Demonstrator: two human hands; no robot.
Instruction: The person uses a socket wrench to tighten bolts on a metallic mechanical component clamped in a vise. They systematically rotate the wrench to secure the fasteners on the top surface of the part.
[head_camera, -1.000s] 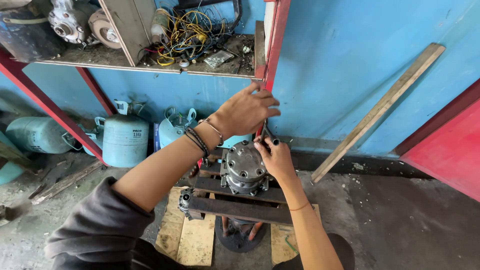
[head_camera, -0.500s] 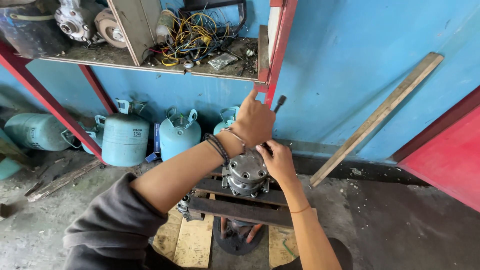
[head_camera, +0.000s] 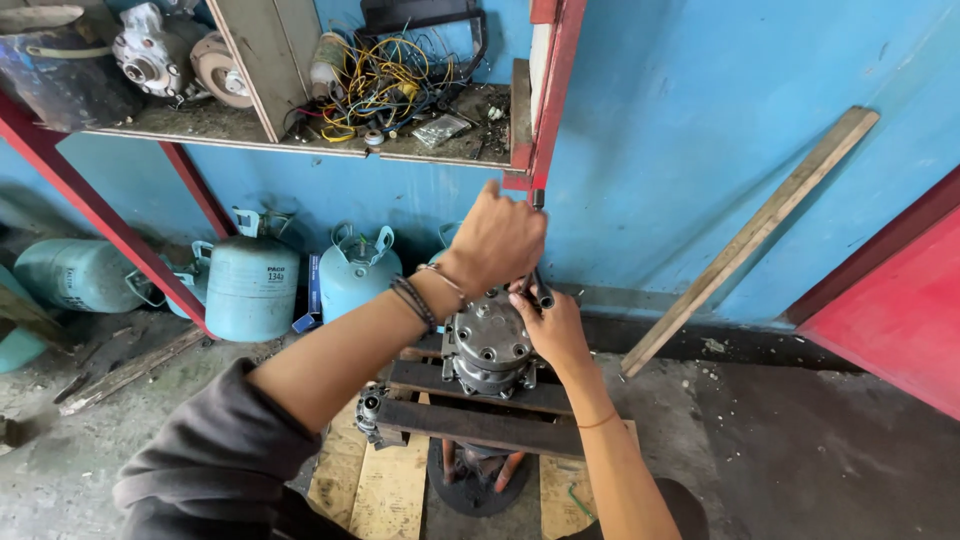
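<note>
A: What sits at the centre?

B: A grey metal compressor (head_camera: 488, 345), round-bodied with bolt holes on its top face. It is clamped upright between the dark steel bars of a vise (head_camera: 470, 420), which stands on pale wooden boards (head_camera: 385, 480) on the concrete floor.

A: What are the hands doing?

B: The left hand (head_camera: 497, 240) is closed in a fist around the upper end of a slim metal tool (head_camera: 538, 200), whose tip shows just above the knuckles. The right hand (head_camera: 553, 325) rests against the compressor's far right edge, fingers curled around the tool's lower end where it meets the top face. How tightly they close I cannot tell; the hand hides the contact.

A: How would this step go well?

B: My judgement: keep the tool seated square on the fitting, let the right hand steady the low end while the left hand turns or levers from the top, and apply force smoothly so the tool does not slip off. The vise should carry the load, not the fingers.

A: And around it?

B: Far and to the left, pale blue gas cylinders (head_camera: 250, 290) stand against a blue wall. Above them, a shelf (head_camera: 300, 140) holds tangled yellow wires (head_camera: 385, 85) and old parts. A wooden plank (head_camera: 750, 240) leans on the wall at right, beside a red panel (head_camera: 890, 310).
</note>
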